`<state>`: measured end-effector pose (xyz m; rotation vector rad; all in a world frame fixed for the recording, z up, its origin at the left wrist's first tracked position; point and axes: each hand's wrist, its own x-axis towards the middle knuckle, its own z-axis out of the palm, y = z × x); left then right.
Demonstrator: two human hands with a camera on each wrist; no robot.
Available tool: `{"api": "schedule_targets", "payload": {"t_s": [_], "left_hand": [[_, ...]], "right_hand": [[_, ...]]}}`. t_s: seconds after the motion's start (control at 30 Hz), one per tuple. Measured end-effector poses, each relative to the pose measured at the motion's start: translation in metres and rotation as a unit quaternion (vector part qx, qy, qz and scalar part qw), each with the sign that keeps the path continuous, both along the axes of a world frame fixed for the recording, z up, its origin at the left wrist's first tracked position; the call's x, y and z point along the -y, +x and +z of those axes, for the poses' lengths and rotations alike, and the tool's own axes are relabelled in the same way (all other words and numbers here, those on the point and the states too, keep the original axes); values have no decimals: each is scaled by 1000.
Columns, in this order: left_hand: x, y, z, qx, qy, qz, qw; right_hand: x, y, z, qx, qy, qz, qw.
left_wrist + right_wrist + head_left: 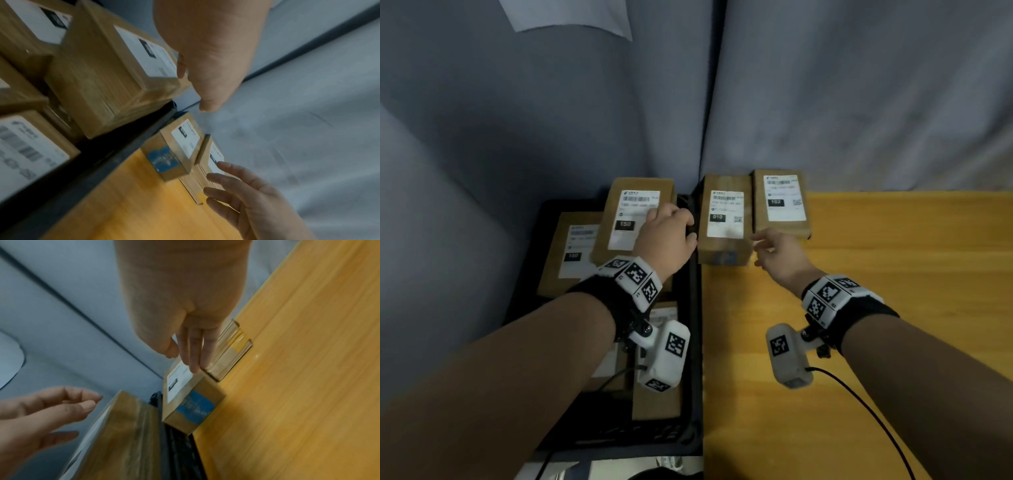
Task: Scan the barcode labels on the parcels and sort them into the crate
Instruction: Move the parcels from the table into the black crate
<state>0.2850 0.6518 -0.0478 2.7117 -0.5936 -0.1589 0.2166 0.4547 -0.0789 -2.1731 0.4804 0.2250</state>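
A black crate (697,308) stands left of the wooden table and holds several brown parcels. The topmost parcel (633,219), labelled 150, lies tilted on the others by the crate's right rim. My left hand (671,229) hovers over its right edge with loose fingers and holds nothing; the right wrist view shows that hand (51,410) empty. On the table, parcel 010 (724,219) stands against the crate, with flatter parcel 102 (780,202) to its right. My right hand (760,250) is open, its straight fingers (193,353) over the gap between these two parcels.
Another parcel marked 150 (575,253) lies lower left in the crate, more parcels (657,401) nearer me. Grey fabric (859,102) closes the back just behind the parcels. The wooden table (876,308) stretches right. A black cable (859,404) trails from my right wrist camera.
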Motion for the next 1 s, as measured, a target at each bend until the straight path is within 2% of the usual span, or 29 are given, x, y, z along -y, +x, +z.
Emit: {"api": "schedule_targets", "payload": {"t_s": [0.1,0.2,0.37,0.73,0.87,1.0], "left_hand": [[36,-6,-10,-30,17,10,999],[67,-9,-24,-100,38,40,993],[97,-1,-59,-218,79,122,965],[138,19,-89,-201,197,198,939],[135,7,-89,-185,176,209,944],[122,-7,-79,-212,69,246,943]], "right_hand": [[32,-12,1,-24,-4,-15,1000],[62,-18,-3,-31,-1,-20,999],[95,-15,-18,-41,19,-19,999],[121,-8,-49,-77,93,-31,992],[122,-6,-53,-84,102,-25,991],[110,-7,-48,-91,132,-20,987]]}}
